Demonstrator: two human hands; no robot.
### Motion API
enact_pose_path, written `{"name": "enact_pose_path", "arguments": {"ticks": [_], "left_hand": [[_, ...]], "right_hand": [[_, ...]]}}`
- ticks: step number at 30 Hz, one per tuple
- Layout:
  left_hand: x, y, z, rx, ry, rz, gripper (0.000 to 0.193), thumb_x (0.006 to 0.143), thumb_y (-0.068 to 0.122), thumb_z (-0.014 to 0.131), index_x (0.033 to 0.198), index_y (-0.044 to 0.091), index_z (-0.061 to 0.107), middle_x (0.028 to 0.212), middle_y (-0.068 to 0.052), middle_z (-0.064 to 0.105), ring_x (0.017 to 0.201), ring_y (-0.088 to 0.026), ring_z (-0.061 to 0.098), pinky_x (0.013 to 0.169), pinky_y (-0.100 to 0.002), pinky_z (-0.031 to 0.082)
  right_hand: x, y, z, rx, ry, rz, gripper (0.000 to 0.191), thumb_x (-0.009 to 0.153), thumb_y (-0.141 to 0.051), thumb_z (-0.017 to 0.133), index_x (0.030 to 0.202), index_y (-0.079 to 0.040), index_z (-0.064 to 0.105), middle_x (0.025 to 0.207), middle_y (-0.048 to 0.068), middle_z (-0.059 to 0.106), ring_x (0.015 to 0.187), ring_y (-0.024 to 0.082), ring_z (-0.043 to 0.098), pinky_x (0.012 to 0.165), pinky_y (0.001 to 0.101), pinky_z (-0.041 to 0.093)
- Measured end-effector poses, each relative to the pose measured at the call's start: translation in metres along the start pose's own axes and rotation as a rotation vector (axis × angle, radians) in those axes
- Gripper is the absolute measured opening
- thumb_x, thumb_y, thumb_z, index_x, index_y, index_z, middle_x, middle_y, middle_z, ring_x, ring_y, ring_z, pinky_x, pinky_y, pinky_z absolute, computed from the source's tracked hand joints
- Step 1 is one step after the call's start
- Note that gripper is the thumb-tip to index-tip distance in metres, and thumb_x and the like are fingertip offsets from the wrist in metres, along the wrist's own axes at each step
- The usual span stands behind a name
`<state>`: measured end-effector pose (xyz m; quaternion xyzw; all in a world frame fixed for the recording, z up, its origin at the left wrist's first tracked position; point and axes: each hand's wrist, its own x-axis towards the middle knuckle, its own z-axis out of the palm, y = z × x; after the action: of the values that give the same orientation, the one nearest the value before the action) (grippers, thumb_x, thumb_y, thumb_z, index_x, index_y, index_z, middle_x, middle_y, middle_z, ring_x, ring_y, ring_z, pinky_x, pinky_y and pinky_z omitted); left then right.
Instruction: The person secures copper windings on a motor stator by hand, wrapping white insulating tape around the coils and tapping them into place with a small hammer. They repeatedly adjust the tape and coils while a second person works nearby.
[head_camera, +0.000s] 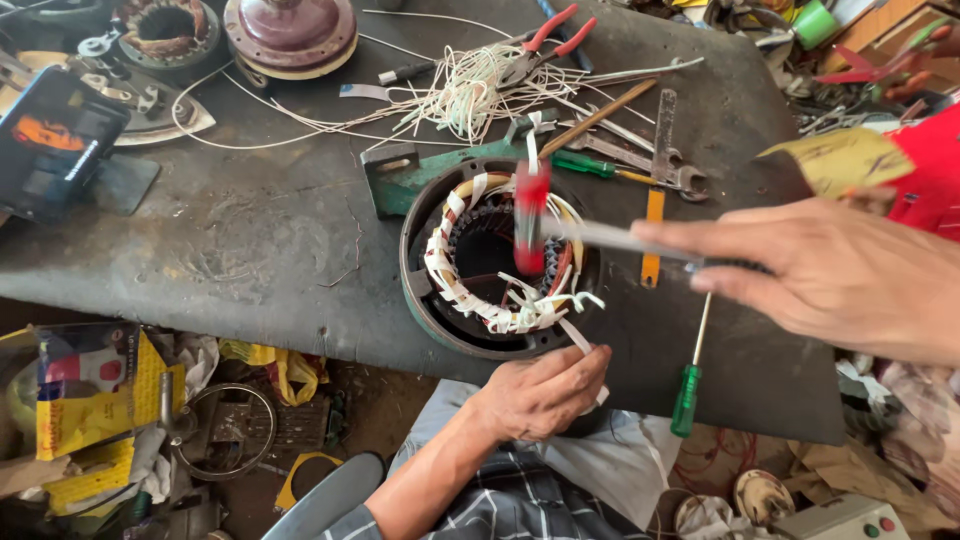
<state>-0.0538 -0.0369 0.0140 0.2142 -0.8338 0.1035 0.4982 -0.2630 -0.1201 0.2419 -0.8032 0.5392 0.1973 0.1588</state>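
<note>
A motor stator (495, 262), its copper windings laced with white tape, sits on a dark workbench (250, 240) just above the fingers of the left hand (540, 392), which curl against its near rim. The right hand (840, 275) is closed around the handle of a red-headed hammer (530, 228), blurred over the windings. A green screwdriver (690, 385) lies just right of the left fingers; red-handled pliers (550, 40) rest well beyond.

The right hand (840, 275) is smeared by motion and runs off the picture's right edge, and the red-headed mallet with a pale shaft (531, 228) it grips is blurred too. Under that mallet's head, part of the round green motor stator with white-taped copper windings (490, 255) is hidden. The left hand (545, 390) covers the stator's near rim, its fingertips out of sight.
</note>
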Motion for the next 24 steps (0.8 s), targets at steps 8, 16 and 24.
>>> {"name": "enact_pose_path", "arguments": {"ticks": [8, 16, 24], "left_hand": [[-0.008, 0.0, 0.004, -0.041, -0.079, -0.007, 0.022, 0.089, 0.012, 0.075, 0.109, 0.004, 0.073, 0.134, -0.011, 0.063, 0.113, -0.02, 0.069, 0.092, -0.026, 0.058], [-0.04, 0.005, 0.032, 0.036, -0.131, 0.079, 0.033, 0.088, 0.016, 0.072, 0.12, 0.009, 0.074, 0.135, -0.01, 0.062, 0.123, -0.026, 0.064, 0.094, -0.027, 0.054], [-0.058, 0.004, 0.046, -0.154, -0.089, 0.082, 0.049, 0.082, 0.011, 0.067, 0.13, 0.007, 0.066, 0.139, -0.012, 0.057, 0.134, -0.033, 0.06, 0.113, -0.041, 0.057]], "right_hand": [[-0.04, 0.043, 0.126, 0.193, 0.384, -0.186, 0.076, 0.088, -0.029, 0.074, 0.156, -0.04, 0.041, 0.084, -0.001, 0.06, 0.067, 0.012, 0.061, 0.061, 0.0294, 0.056], [-0.041, 0.067, 0.206, -0.005, 0.737, -0.626, 0.078, 0.069, -0.008, 0.075, 0.139, -0.036, 0.054, 0.101, 0.004, 0.066, 0.078, 0.022, 0.068, 0.062, 0.0336, 0.056], [-0.019, 0.053, 0.178, -0.227, 0.755, -0.66, 0.055, 0.069, -0.014, 0.068, 0.121, -0.034, 0.075, 0.097, 0.003, 0.066, 0.075, 0.022, 0.067, 0.069, 0.0374, 0.058]]}}
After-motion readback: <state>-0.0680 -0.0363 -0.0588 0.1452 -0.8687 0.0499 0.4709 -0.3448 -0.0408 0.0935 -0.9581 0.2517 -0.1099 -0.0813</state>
